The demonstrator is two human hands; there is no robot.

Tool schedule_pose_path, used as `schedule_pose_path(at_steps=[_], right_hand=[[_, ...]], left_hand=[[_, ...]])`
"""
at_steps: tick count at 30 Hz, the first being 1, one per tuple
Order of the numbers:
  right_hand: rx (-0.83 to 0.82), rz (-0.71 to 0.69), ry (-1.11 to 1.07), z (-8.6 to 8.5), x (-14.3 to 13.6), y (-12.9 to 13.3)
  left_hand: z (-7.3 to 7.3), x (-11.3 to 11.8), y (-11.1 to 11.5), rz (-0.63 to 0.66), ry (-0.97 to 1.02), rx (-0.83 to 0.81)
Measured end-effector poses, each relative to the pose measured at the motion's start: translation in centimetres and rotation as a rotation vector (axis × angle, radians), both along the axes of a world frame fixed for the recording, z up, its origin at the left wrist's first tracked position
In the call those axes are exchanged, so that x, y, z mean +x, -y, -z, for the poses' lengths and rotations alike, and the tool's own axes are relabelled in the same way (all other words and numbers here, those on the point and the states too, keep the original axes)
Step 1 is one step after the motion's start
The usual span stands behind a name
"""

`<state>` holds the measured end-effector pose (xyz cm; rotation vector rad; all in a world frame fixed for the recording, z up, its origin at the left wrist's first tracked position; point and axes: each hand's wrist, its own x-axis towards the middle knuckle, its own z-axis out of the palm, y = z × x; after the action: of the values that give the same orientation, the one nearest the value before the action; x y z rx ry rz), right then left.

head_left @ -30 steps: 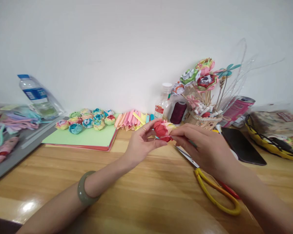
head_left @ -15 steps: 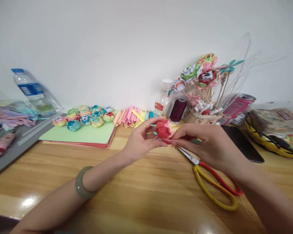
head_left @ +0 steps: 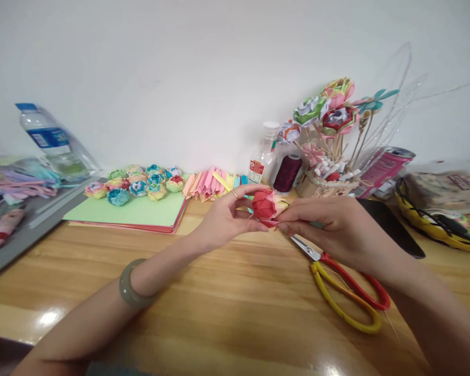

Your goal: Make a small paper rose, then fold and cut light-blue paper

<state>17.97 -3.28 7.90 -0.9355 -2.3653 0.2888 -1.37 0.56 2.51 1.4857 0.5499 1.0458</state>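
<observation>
Between my two hands is a red and pale yellow paper flower [head_left: 263,204], held a little above the table. My left hand [head_left: 229,216], with a ring on one finger, grips its red side between thumb and fingers. From the other side, my right hand [head_left: 329,222] pinches the flower's pale edge with thumb and forefinger. Beneath the right hand lie scissors [head_left: 317,256] with one red and one yellow handle, partly covered by that hand. Several finished-looking paper flowers [head_left: 138,188] in mixed colours rest on a stack of green paper [head_left: 141,211] at the left.
Folded paper strips [head_left: 207,184] lie behind my hands, beside a clear bottle [head_left: 261,154] and a dark thread spool [head_left: 288,172]. A basket [head_left: 325,187] of paper flowers stands right of them, near a pink can [head_left: 386,167] and a black phone [head_left: 391,227]. A water bottle [head_left: 49,141] leans at left.
Both hands still hold the red paper flower in nearly the same pose. The view has shifted slightly; the things on the table stay where they were.
</observation>
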Motion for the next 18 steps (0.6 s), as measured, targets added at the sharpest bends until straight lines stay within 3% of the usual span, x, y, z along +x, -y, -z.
schedule_pose_path(at_steps=[4,8,13,18], right_hand=[[-0.021,0.034,-0.015,-0.36,-0.31,0.32],[-0.158,0.057,-0.050,-0.51,-0.40,0.26],[-0.328,-0.011,-0.106,-0.56,-0.10,0.02],[-0.355,-0.012,-0.109,-0.89,0.07,0.36]], left_hand=[[-0.01,-0.16,-0.04,0.021,-0.013,0.019],[0.02,-0.32,-0.26,0.074,-0.006,0.028],[-0.16,-0.45,-0.51,0.080,0.014,0.033],[-0.52,-0.55,-0.41,0.091,0.043,0.016]])
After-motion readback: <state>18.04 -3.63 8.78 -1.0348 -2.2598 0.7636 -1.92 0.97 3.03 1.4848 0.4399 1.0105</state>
